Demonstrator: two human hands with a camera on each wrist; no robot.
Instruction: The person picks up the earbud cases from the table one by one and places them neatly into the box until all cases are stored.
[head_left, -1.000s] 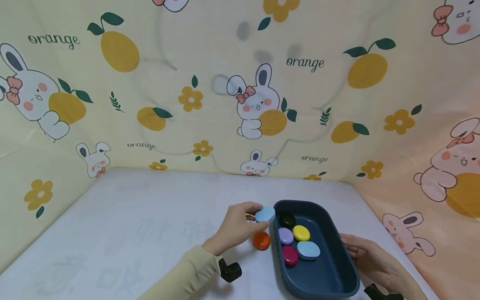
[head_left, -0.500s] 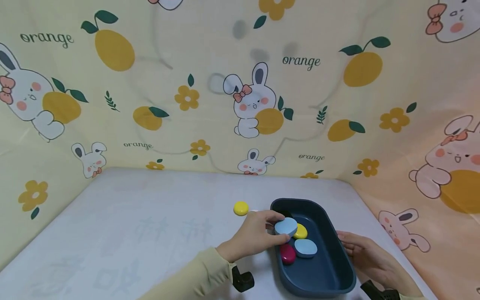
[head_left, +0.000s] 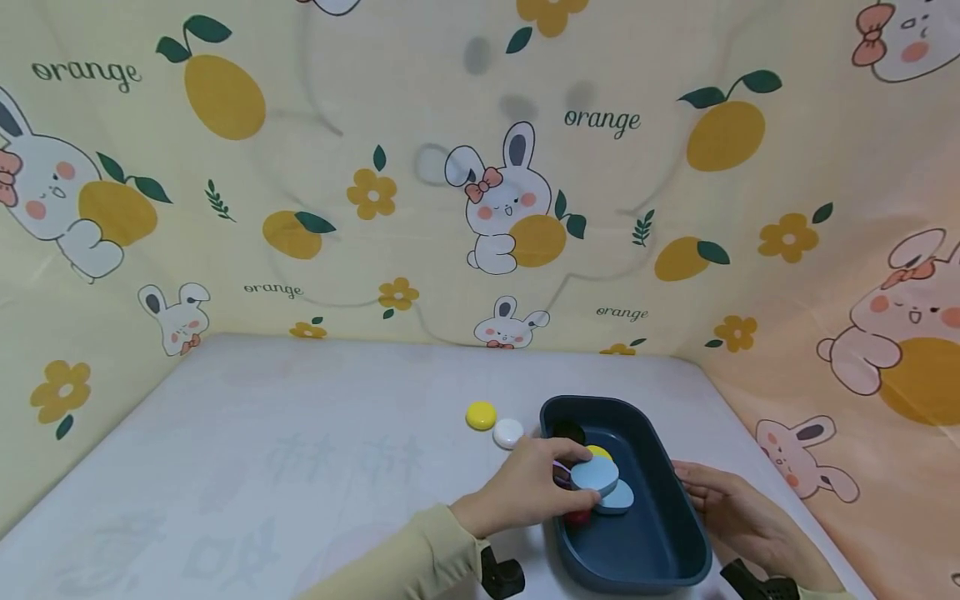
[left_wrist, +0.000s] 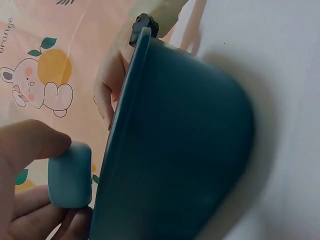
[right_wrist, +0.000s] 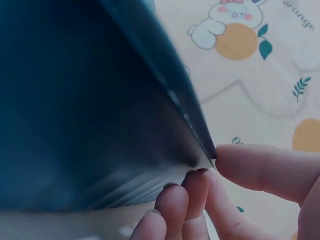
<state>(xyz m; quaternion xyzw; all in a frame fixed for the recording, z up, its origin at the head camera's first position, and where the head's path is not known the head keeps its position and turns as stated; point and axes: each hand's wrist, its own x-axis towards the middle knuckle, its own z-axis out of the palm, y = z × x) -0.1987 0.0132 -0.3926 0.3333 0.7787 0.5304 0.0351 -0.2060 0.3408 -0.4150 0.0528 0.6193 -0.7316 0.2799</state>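
Note:
My left hand (head_left: 521,483) pinches a smooth light blue oval piece (head_left: 595,476) between thumb and fingers, above the inside of the dark blue tray (head_left: 663,533). Beneath it a second light blue piece (head_left: 617,498) lies in the tray, partly covered. Also in there are a yellow piece (head_left: 600,452), a black piece (head_left: 568,431) and a dark red one (head_left: 577,517), with a purple one mostly hidden by my fingers. At the tray's right side, my right hand (head_left: 738,512) holds the rim; thumb and a fingertip meet at its edge in the right wrist view.
On the white tabletop (head_left: 300,450), left of the tray, lie a yellow round piece (head_left: 481,416) and a white round piece (head_left: 508,433). A cream cloth (head_left: 420,250) printed with rabbits and oranges hangs around the table's back and sides.
My left hand has carried the light blue piece rightward over the tray's rim. The yellow and white pieces on the table have come into view behind it. My right hand stays by the rim.

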